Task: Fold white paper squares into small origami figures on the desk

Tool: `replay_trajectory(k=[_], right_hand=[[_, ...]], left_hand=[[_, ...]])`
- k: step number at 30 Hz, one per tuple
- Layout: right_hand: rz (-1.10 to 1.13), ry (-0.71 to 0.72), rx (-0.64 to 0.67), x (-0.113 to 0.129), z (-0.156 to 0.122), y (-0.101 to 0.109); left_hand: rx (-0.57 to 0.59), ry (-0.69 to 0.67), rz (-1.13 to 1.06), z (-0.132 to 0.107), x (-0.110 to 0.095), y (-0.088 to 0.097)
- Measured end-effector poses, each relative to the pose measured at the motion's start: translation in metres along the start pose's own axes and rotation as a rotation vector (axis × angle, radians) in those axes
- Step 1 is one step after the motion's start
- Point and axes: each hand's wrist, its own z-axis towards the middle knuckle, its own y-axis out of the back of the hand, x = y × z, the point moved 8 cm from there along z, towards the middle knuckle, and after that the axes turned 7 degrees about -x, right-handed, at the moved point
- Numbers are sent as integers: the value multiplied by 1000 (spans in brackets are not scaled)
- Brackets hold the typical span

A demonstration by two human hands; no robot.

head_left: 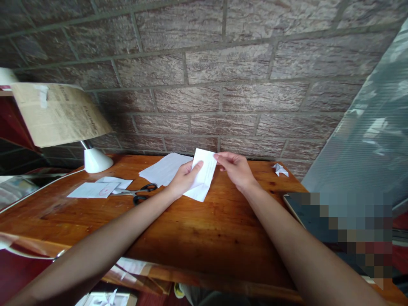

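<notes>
Home study corner, apparently: desk [216,238] is standing against brick wall [204,76]; on desk's left, lamp [63,117] is standing and scissors [131,193] are lying.

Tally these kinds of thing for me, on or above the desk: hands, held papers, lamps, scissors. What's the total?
Hands: 2, the left hand and the right hand
Held paper: 1
Lamp: 1
Scissors: 1 pair
Total: 5

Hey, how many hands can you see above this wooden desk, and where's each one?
2. The left hand grips the white paper from its left side, thumb on top; the right hand pinches the paper near its upper right corner.
</notes>
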Motion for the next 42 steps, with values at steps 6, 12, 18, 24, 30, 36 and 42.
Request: replay_trajectory(k=[6,12,18,24,30,36,42], right_hand=[[-54,64,-13,1,2,-6],[-8,-10,27,-1,-5,-13],[16,-119,114,-9,-16,-20],[76,-139,75,-11,-14,-16],[129,-138,96,-7,-15,-15],[165,-134,74,0,-16,-14],[144,-126,54,2,-16,-11]], left_hand=[[-96,-198,243,3,-15,16],[-103,-304,384,2,-18,21],[-86,-299,441,-1,-13,16],[-84,-279,414,-3,-12,11],[-94,-276,383,-9,-18,7],[-44,-191,283,-14,-15,-1],[-41,-159,315,-10,-11,2]])
